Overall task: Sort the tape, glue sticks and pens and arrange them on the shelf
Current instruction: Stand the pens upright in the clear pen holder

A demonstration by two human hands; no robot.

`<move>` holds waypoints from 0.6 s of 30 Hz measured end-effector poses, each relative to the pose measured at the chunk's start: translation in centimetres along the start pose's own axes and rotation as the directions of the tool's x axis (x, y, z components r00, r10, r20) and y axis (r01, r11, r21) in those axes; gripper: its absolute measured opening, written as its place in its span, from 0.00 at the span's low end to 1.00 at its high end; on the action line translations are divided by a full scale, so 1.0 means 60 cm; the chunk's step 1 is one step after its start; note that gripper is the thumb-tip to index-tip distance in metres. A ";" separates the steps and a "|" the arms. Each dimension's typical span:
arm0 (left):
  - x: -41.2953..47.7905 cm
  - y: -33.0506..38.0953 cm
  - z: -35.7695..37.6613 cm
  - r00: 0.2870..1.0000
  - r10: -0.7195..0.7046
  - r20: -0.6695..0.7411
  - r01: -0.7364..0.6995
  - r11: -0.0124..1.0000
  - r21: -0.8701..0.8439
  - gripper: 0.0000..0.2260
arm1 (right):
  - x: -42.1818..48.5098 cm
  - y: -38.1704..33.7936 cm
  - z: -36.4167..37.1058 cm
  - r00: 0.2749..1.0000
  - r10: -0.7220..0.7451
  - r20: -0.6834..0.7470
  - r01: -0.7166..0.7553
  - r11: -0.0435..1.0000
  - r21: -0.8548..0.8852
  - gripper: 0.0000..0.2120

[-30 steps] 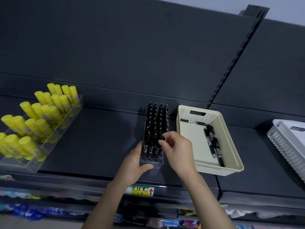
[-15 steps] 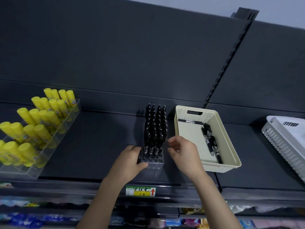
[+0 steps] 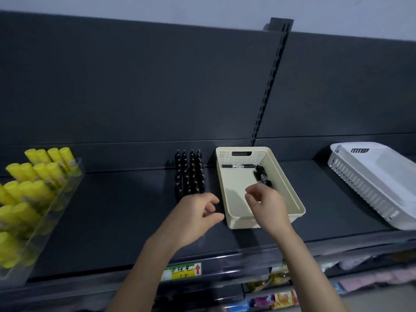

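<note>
At the far left of the dark grey metal shelf (image 3: pixel 126 210), bright yellow plastic glue sticks (image 3: pixel 33 188) lean in rows inside a clear acrylic tray (image 3: pixel 75 174). Toward the middle, slim black pens (image 3: pixel 190 174) stand upright, packed tightly in a block; whatever holds them is hidden behind my left hand (image 3: pixel 193 217), which hovers at the front of the block, fingers loosely curled around nothing. Just beside it sits a cream perforated plastic basket (image 3: pixel 222 157) with a few loose black pens (image 3: pixel 261 175) along its right wall and one lying crosswise at the back. My right hand (image 3: pixel 267 203) hangs over the basket, just short of those pens, thumb and forefinger drawn close with nothing between them. I judge the pens light, stiff and smooth, likely to roll, so a pinch at mid-barrel should suit, keeping each upright for its slot. Further right, well apart, a white slatted plastic basket (image 3: pixel 371 183) lies overturned. I see no tape.
</note>
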State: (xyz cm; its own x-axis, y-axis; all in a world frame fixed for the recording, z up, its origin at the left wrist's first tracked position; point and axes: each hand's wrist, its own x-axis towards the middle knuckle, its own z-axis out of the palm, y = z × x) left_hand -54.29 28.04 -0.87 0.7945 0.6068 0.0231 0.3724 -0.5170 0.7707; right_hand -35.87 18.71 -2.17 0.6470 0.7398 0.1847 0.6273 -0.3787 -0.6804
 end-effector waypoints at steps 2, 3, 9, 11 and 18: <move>0.021 0.017 0.020 1.000 0.025 0.006 -0.024 0.999 -0.021 0.17 | 0.013 0.026 -0.024 1.000 0.009 -0.030 -0.009 1.000 -0.017 0.08; 0.033 0.025 0.030 1.000 0.027 0.008 -0.026 0.999 -0.026 0.17 | 0.023 0.041 -0.037 0.999 0.014 -0.044 -0.015 1.000 -0.023 0.08; 0.121 0.056 0.102 1.000 -0.012 -0.001 0.012 0.999 0.049 0.17 | 0.099 0.133 -0.098 0.994 0.000 -0.110 -0.012 0.994 -0.110 0.09; 0.160 0.064 0.124 1.000 -0.010 -0.024 0.013 0.994 0.109 0.17 | 0.130 0.154 -0.104 0.997 -0.007 -0.074 0.001 0.997 -0.076 0.06; 0.269 0.049 0.176 0.992 -0.120 -0.030 0.124 0.963 0.241 0.19 | 0.202 0.187 -0.079 0.990 -0.066 0.122 0.061 0.997 0.040 0.09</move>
State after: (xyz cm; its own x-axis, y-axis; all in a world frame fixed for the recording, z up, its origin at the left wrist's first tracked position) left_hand -35.31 29.93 -5.00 0.7293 0.6824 -0.0507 0.5725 -0.5679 0.5914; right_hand -18.94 20.79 -4.22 0.5466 0.8254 0.1413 0.6479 -0.3099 -0.6958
